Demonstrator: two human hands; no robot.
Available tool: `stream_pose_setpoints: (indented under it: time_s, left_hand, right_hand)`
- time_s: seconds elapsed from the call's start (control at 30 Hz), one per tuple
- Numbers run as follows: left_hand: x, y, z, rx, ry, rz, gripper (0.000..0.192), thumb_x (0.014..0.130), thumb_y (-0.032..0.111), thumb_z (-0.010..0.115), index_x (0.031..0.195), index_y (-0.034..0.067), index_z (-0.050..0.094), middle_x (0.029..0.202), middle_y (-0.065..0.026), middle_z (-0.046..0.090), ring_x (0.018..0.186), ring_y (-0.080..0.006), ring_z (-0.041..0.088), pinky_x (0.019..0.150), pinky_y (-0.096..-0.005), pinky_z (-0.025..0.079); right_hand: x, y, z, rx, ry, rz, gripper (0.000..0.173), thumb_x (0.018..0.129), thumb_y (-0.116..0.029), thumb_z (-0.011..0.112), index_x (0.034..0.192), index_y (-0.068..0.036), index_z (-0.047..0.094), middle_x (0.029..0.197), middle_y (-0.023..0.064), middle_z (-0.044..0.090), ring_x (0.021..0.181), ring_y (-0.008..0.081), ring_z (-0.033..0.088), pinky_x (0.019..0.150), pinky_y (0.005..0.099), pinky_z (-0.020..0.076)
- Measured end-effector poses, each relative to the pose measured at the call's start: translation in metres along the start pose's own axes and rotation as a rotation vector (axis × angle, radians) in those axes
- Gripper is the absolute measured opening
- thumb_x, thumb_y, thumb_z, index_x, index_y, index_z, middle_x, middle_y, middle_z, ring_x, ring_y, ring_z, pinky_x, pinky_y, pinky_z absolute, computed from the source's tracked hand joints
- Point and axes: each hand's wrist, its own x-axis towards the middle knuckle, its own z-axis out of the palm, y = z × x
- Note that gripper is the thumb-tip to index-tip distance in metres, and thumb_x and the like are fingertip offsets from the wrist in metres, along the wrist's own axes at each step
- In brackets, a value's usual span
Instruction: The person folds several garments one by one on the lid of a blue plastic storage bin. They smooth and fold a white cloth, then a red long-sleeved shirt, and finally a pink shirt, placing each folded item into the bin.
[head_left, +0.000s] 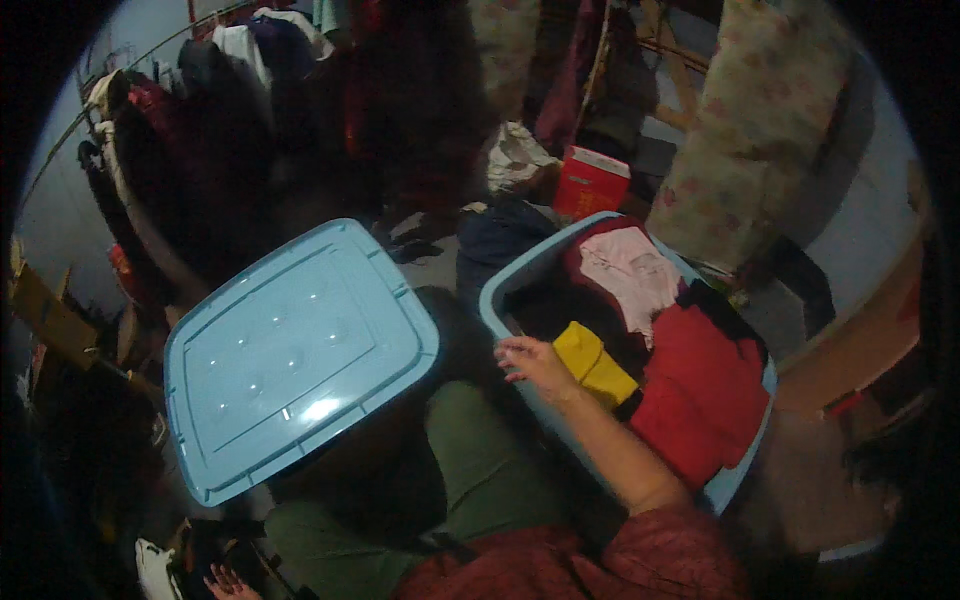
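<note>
My right hand (536, 365) rests at the near left rim of a light-blue plastic storage bin (491, 296); whether its fingers grip the rim is unclear. Inside the bin lie a folded yellow cloth (592, 360), a pink garment (630, 270), a red garment (701, 386) and dark cloth. Left of the bin is the light-blue plastic lid (277, 360), lying apart from it. At the bottom left edge of the picture my left hand (229, 583) is partly cut off, its fingers spread near dark items, with nothing seen in it.
A red box (591, 182) and a crumpled white bag (517, 157) are behind the bin. Clothes (247, 52) hang on a line at the upper left. A floral-patterned fabric roll or cushion (750, 135) stands at the upper right. A brown cardboard box (840, 450) is at the right.
</note>
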Motion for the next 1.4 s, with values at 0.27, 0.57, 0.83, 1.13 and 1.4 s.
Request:
stream_pose_setpoints:
  time_s: [0.27,0.57,0.83,1.13,1.4]
  left_hand:
    - [-0.042,-0.033,0.125,0.142,-0.563,-0.188,0.055,0.102,0.035,0.042,0.151,0.015,0.029,0.149,-0.0148,0.04,0.135,-0.0288,0.037,0.109,-0.0451,0.029]
    - [-0.11,-0.005,0.211,-0.067,-0.674,-0.53,0.06,0.099,0.042,0.048,0.151,0.016,0.032,0.147,-0.0123,0.037,0.132,-0.0283,0.037,0.106,-0.0384,0.033]
    - [-0.1,-0.032,0.22,0.033,-0.947,-0.634,0.068,0.096,0.044,0.053,0.152,0.016,0.028,0.15,-0.0201,0.032,0.139,-0.0299,0.032,0.11,-0.0405,0.031]
    - [-0.112,-0.028,0.23,0.172,-0.95,-0.541,0.07,0.094,0.044,0.056,0.151,0.014,0.029,0.136,-0.0193,0.046,0.125,-0.0257,0.045,0.107,-0.0391,0.034]
    - [-0.117,-0.033,0.23,0.233,-1.026,-0.409,0.07,0.097,0.043,0.052,0.151,0.008,0.026,0.136,-0.0236,0.047,0.131,-0.0291,0.042,0.113,-0.0392,0.029]
  right_hand:
    - [-0.047,0.045,-0.253,-0.949,0.933,-0.207,0.037,0.092,-0.023,0.062,0.122,-0.003,0.058,0.111,0.0144,0.063,0.102,0.0246,0.06,0.088,0.0367,0.0469]
    - [-0.151,0.06,-0.287,-1.644,0.915,0.409,0.065,0.098,-0.05,0.039,0.153,-0.019,0.022,0.159,0.014,0.014,0.143,0.0393,0.018,0.114,0.0594,0.0116]
    - [-0.225,0.039,-0.335,-1.288,1.015,0.551,0.064,0.099,-0.054,0.032,0.152,-0.018,0.027,0.159,0.0152,0.014,0.144,0.0397,0.017,0.116,0.0539,0.0142]
    - [-0.312,0.078,-0.374,-1.237,1.21,0.649,0.061,0.099,-0.049,0.039,0.145,-0.009,0.039,0.152,0.0181,0.032,0.138,0.0415,0.029,0.112,0.047,0.0281]
    - [-0.294,0.084,-0.34,-0.924,1.442,0.457,0.067,0.094,-0.045,0.052,0.142,-0.001,0.038,0.146,0.0225,0.038,0.134,0.0373,0.038,0.109,0.0456,0.0342]
